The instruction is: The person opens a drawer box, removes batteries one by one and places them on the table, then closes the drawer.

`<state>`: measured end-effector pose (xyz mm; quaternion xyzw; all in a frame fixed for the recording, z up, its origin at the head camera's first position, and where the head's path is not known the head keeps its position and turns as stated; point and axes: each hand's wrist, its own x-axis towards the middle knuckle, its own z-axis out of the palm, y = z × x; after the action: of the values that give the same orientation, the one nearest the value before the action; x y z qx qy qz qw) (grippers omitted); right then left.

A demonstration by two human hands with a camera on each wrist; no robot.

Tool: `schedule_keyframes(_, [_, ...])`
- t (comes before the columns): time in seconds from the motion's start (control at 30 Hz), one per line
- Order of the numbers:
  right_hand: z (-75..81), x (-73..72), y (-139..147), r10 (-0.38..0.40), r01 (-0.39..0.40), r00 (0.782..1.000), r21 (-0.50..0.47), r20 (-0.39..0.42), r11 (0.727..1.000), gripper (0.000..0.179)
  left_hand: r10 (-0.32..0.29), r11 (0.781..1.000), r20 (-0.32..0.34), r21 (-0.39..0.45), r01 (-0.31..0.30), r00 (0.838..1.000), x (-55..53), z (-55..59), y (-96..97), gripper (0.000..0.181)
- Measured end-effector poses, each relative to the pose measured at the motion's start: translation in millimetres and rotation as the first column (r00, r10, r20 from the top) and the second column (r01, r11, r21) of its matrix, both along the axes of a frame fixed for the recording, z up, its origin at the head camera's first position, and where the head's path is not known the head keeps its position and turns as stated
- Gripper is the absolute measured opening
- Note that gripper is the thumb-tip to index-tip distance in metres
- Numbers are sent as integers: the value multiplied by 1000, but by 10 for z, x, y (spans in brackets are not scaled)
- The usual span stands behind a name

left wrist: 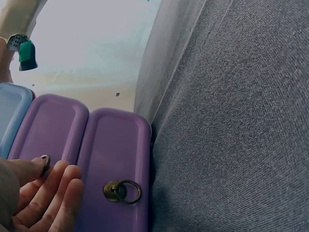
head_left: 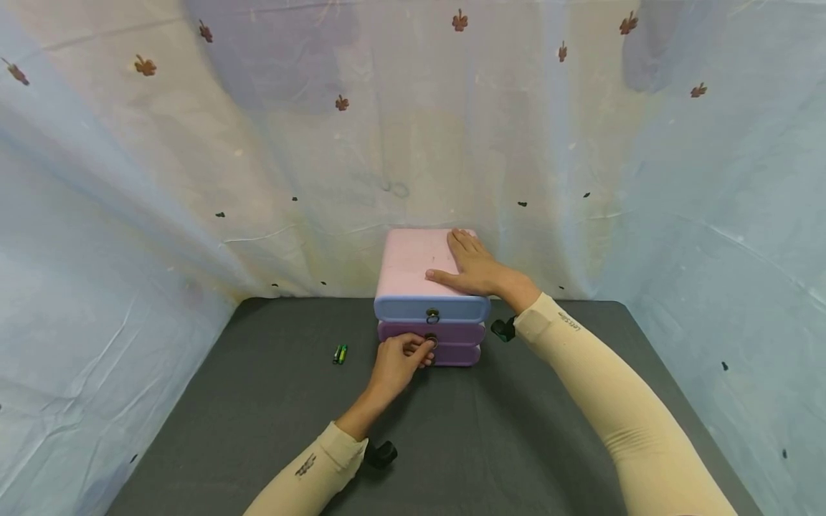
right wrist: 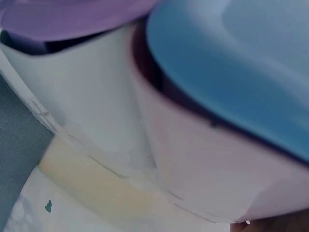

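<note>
A small chest of drawers with a pink top stands at the back of the table. Its top drawer has a blue front; the middle drawer and bottom drawer are purple. My left hand pinches the ring pull of the middle drawer between thumb and forefinger. The bottom drawer's ring pull hangs free in the left wrist view. My right hand rests flat on the pink top, fingers spread. In the right wrist view, a dark gap shows behind the purple front.
Two small green batteries lie on the dark grey tabletop, left of the chest. A pale patterned curtain hangs behind and along both sides. Each wrist carries a black camera, such as the left one.
</note>
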<state>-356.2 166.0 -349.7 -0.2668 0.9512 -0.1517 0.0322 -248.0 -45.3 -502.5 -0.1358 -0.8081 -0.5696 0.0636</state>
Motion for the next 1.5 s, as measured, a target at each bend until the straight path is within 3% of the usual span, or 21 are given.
schedule_keyframes(0.83, [-18, 3, -10, 9, -9, 1000, -1, 12, 1000, 111, 6, 995, -46, -103, -11, 999, 1, 1, -9, 18])
schedule_keyframes(1.5, [-17, 34, -21, 6, -6, 1000, -17, 11, 1000, 110, -7, 993, -58, -115, 1, 998, 54, -10, -28, 18])
